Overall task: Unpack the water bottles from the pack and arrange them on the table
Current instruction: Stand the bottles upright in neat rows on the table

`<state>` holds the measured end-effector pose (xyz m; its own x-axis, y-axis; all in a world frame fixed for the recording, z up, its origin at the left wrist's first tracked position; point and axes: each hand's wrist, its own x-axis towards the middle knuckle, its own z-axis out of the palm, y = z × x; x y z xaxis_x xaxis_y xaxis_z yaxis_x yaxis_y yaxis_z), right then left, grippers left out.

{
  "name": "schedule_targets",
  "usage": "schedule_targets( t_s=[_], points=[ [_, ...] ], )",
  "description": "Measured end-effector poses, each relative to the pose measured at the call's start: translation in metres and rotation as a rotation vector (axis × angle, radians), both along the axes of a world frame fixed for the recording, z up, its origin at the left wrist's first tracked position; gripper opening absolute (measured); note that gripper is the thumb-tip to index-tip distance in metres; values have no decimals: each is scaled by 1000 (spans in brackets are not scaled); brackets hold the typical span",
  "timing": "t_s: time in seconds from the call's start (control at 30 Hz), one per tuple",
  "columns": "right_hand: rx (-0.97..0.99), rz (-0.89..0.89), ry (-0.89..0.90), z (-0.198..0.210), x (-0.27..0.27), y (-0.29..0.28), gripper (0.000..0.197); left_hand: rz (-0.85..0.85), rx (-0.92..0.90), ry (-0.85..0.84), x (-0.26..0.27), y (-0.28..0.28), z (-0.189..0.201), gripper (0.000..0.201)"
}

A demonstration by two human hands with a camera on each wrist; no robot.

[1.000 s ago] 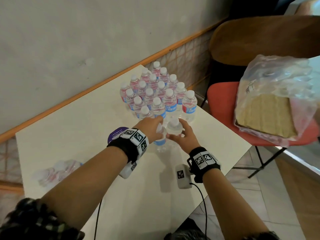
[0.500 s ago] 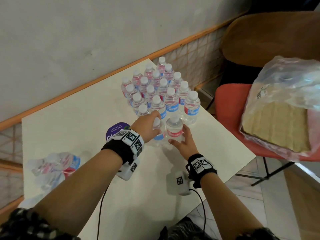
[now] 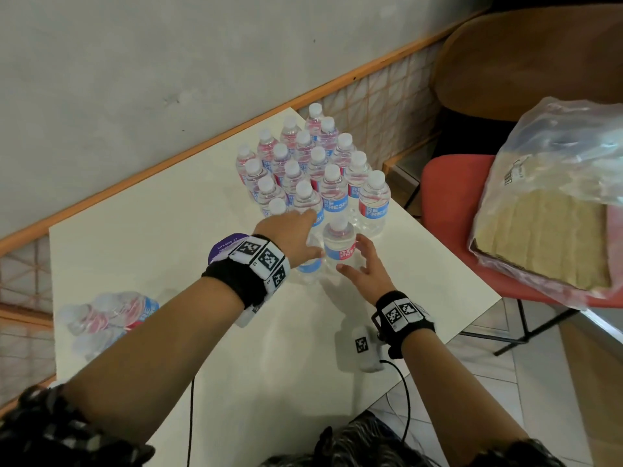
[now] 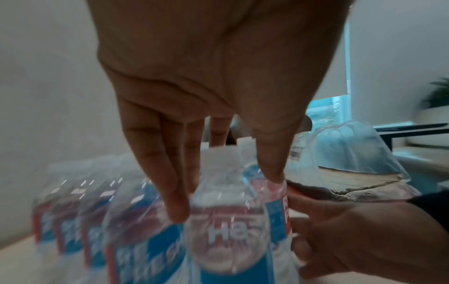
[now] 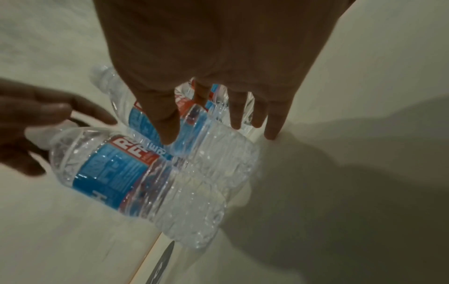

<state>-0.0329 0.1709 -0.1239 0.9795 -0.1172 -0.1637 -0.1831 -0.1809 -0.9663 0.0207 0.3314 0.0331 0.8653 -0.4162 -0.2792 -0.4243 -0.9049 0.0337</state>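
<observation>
Several upright water bottles (image 3: 332, 183) with white caps and blue-red labels stand grouped at the far right corner of the white table (image 3: 161, 251). Two more bottles stand at the front of the group. My left hand (image 3: 303, 235) hovers over the cap of the left one (image 3: 308, 267), fingers (image 4: 170, 192) straight and loose around its neck. The right one (image 3: 338, 247) stands free, and my right hand (image 3: 357, 261) is spread open just beside it. The torn pack (image 3: 108, 315) lies at the table's left edge with a few bottles inside.
A red chair (image 3: 448, 183) right of the table carries a clear plastic bag (image 3: 553, 183) with cardboard in it. A brown chair back (image 3: 522, 55) stands behind. A purple round sticker (image 3: 226, 244) lies on the table by my left wrist. The wall runs along the far side.
Both bottles have been set down at the front of the group. My right hand let go and spread open. My left hand's fingers loosened over its bottle.
</observation>
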Motion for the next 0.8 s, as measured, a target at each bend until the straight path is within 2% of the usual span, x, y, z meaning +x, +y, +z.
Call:
schedule_targets(
  t_s=[0.1, 0.17, 0.23, 0.3, 0.43, 0.57, 0.67, 0.8],
  points=[
    [-48, -6, 38, -5, 0, -2, 73, -140, 10, -135, 5, -24, 13, 52],
    [-40, -24, 61, -9, -1, 0, 74, -261, 9, -103, 11, -39, 16, 49],
    [-3, -73, 71, -11, -2, 2, 72, -301, 35, -25, 15, -51, 19, 37],
    [0, -130, 65, -11, -3, 4, 69, -256, 33, 7, 18, -59, 22, 26],
    [-23, -194, 68, -16, -2, 10, 70, -133, 26, -27, 19, -65, 23, 48],
    [-135, -207, 85, -17, -2, 15, 73, -18, -12, -49, 14, -69, 23, 44],
    [-168, -232, 114, -15, 0, 15, 67, -1, 11, -93, 13, -60, 21, 53],
    [-121, -279, 97, -13, 1, 14, 53, 3, -85, -50, 22, -33, 22, 61]
  ],
)
